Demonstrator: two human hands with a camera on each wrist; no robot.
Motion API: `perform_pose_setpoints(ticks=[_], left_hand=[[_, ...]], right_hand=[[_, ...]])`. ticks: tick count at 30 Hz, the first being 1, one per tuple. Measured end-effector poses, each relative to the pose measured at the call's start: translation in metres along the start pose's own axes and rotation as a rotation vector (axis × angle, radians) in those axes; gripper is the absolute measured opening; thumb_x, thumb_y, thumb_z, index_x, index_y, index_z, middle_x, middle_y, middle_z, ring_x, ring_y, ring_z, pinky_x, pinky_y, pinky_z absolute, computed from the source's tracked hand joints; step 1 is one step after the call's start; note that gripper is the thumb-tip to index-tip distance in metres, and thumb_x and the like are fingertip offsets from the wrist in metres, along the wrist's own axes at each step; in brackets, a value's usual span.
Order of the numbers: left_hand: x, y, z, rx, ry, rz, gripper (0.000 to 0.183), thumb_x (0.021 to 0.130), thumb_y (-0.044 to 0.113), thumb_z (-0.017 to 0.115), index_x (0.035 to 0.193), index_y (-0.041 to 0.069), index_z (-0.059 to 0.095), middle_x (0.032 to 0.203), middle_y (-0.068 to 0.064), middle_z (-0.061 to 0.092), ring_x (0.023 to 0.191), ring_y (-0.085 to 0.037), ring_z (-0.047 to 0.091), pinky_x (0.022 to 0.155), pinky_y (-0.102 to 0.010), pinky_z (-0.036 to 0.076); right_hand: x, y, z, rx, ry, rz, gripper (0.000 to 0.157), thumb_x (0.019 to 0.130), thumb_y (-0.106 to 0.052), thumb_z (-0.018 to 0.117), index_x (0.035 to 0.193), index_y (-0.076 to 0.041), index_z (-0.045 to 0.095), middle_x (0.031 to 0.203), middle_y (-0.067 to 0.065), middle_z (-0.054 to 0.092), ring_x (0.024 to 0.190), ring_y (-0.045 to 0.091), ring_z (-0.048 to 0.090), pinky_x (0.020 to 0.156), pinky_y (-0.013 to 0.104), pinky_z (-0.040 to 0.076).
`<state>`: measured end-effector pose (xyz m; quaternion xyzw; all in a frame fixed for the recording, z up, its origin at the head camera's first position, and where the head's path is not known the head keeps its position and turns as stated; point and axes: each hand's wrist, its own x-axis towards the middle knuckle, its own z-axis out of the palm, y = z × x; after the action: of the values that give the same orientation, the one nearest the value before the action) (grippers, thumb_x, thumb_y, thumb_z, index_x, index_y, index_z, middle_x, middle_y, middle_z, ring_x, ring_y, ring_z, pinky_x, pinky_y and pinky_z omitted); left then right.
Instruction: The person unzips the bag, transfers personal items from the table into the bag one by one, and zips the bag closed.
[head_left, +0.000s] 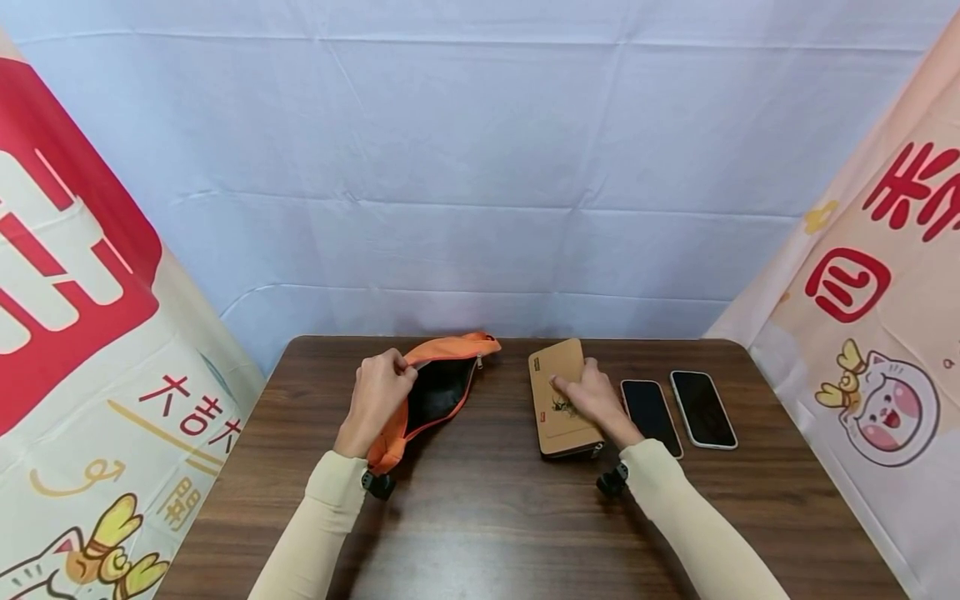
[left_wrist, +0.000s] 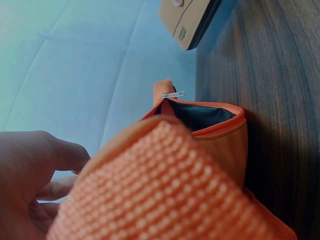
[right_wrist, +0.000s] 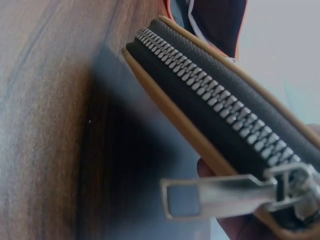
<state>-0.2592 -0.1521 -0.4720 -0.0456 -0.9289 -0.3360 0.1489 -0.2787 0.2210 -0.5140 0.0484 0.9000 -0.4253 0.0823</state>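
Observation:
My left hand (head_left: 377, 393) pinches the upper rim of an orange zippered bag (head_left: 448, 345), whose mouth gapes and shows a dark lining. In the left wrist view the bag's woven orange side (left_wrist: 155, 185) fills the foreground, and its zipper pull (left_wrist: 174, 94) sits at the far end. A tan zip-around wallet (head_left: 553, 371) is gripped by my right hand (head_left: 595, 398), thumb on its printed face. The right wrist view shows the wallet's closed metal zipper (right_wrist: 215, 97) and large pull (right_wrist: 215, 195), with the wallet tilted and raised off the table.
Two smartphones lie on the wooden table (head_left: 480, 533) to the right: one with a pinkish edge (head_left: 651, 417) beside my right wrist, one in a pale case (head_left: 703, 408) farther right. A pale cloth (head_left: 480, 167) hangs behind the table, with printed cloths on both sides.

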Motion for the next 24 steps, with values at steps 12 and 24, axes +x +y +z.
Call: perform_pose_setpoints(ticks=[12,24], left_hand=[[0.0010,-0.0001,0.0005,0.008,0.016,0.004,0.009,0.096,0.011,0.069,0.088,0.006,0.071,0.078,-0.010,0.069,0.057,-0.018,0.057,0.056,-0.031,0.049],[0.0006,-0.0005,0.0000,-0.003,0.010,0.014,0.009,0.096,0.011,0.069,0.089,0.006,0.070,0.077,-0.010,0.068,0.055,-0.018,0.055,0.055,-0.030,0.047]], right_hand=[[-0.0017,-0.0024,0.0002,0.038,-0.013,-0.012,0.075,0.102,-0.046,0.064,0.149,0.005,0.033,0.113,0.025,0.067,0.086,0.027,0.073,0.069,0.037,0.057],[-0.0024,-0.0080,0.0037,0.023,0.012,-0.041,0.072,0.102,-0.044,0.065,0.147,0.005,0.037,0.108,0.024,0.071,0.083,0.025,0.075,0.070,0.038,0.059]])
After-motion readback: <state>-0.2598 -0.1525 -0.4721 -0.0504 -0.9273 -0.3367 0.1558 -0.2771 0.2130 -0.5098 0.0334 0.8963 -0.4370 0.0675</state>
